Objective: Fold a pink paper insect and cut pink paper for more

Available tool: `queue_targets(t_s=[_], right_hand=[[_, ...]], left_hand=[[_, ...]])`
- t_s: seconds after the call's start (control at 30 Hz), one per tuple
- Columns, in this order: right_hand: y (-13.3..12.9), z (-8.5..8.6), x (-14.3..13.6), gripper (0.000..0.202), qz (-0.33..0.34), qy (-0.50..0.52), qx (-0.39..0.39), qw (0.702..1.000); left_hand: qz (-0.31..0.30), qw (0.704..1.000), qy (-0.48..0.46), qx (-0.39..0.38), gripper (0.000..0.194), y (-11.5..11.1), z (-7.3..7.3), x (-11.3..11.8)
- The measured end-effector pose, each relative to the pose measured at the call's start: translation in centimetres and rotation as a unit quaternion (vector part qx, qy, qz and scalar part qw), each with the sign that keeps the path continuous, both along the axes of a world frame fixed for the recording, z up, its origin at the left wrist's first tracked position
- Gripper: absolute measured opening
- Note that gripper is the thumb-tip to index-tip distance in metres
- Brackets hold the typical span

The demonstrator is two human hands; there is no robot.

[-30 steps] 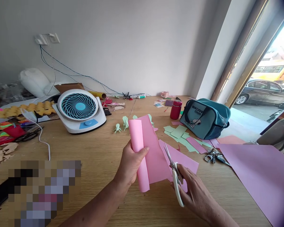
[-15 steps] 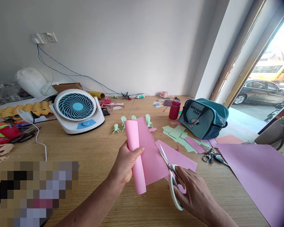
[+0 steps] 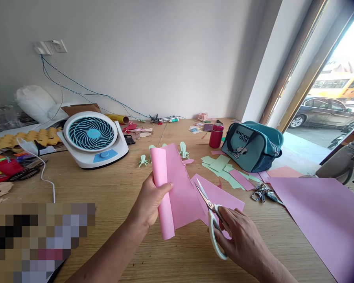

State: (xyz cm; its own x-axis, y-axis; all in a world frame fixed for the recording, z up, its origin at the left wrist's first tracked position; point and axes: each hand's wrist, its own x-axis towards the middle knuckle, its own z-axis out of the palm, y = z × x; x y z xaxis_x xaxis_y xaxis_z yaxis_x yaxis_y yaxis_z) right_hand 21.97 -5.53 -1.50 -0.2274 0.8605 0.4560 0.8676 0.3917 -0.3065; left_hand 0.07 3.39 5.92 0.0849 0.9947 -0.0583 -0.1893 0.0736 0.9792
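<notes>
My left hand (image 3: 152, 200) grips a sheet of pink paper (image 3: 184, 196) whose left side is rolled into a tube, thumb on the front. The sheet's right edge looks ragged. In my right hand (image 3: 242, 236) is a pair of scissors (image 3: 211, 208) with white handles, its blades slightly apart and pointing up and left beside the sheet's right edge. Under the scissors a flat pink piece (image 3: 222, 194) lies on the table. Several pale green folded paper figures (image 3: 183, 150) stand behind the held sheet, which partly hides them.
A white and blue fan (image 3: 92, 135) stands at the left. Right of centre are a red flask (image 3: 216, 135), a teal bag (image 3: 250, 147), green paper pieces (image 3: 220, 163) and keys (image 3: 262, 193). A large pink sheet (image 3: 321, 220) covers the right side of the wooden table (image 3: 112, 188).
My left hand and the pink sheet have moved a little to the left, away from the scissors. A gap now shows between the blades and the sheet's edge.
</notes>
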Motion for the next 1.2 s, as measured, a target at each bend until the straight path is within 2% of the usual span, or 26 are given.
queue_targets(t_s=[0.2, 0.4, 0.57, 0.7, 1.0, 1.2], right_hand=[[-0.2, -0.2, -0.1, 0.023, 0.010, 0.024, -0.009, 1.000], [-0.2, -0.2, 0.0, 0.023, 0.010, 0.032, -0.029, 0.999], [-0.1, -0.3, 0.0, 0.020, 0.013, 0.024, -0.048, 0.998], [-0.1, -0.4, 0.1, 0.019, 0.004, 0.020, -0.030, 0.999], [-0.1, -0.6, -0.5, 0.013, 0.014, 0.027, -0.049, 0.998], [-0.1, -0.7, -0.6, 0.011, -0.009, 0.020, -0.043, 0.999]], left_hand=[[-0.062, 0.997, -0.033, -0.045, 0.045, -0.7, 0.8, 0.2], [-0.079, 0.997, 0.004, 0.009, 0.058, -1.0, 0.8, 0.6], [-0.073, 0.995, 0.040, 0.061, 0.061, -1.2, 1.2, 0.8], [-0.072, 0.994, 0.032, 0.071, 0.058, -1.2, 1.7, 0.9], [-0.025, 0.998, 0.030, 0.057, 0.046, -1.4, 0.3, 0.8], [-0.005, 0.995, 0.055, 0.084, 0.037, -2.1, 0.4, 1.3]])
